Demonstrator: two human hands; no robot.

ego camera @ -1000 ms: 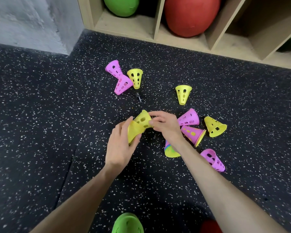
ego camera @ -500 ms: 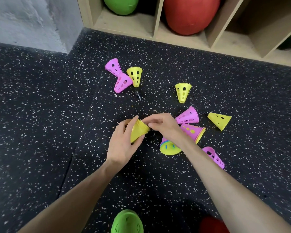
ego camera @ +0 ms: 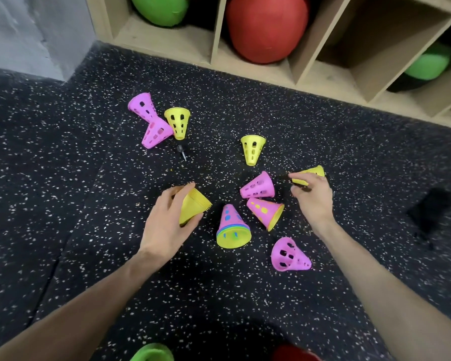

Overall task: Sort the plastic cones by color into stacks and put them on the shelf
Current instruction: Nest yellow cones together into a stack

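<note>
My left hand [ego camera: 167, 225] grips a stack of yellow cones [ego camera: 193, 205] just above the speckled floor. My right hand [ego camera: 311, 195] reaches to the right and closes its fingers on a single yellow cone [ego camera: 310, 174] lying on the floor. Between my hands lie a pink cone [ego camera: 259, 186], a pink cone over a yellow one [ego camera: 266, 211] and a mixed nested stack [ego camera: 232, 227]. Another pink cone [ego camera: 289, 255] lies nearer me. Farther off are a yellow cone [ego camera: 252, 149], a second yellow cone [ego camera: 178, 122] and two pink cones [ego camera: 142, 106] [ego camera: 155, 132].
A wooden shelf [ego camera: 216, 29] runs along the back, its bays holding a green ball [ego camera: 159, 9], a red ball [ego camera: 266, 27] and another green ball [ego camera: 430, 62]. A small black nozzle [ego camera: 182, 151] lies on the floor. A dark object [ego camera: 430, 212] sits at right.
My right hand has let go of the yellow stack and moved right to the single yellow cone. My left hand keeps hold of the stack.
</note>
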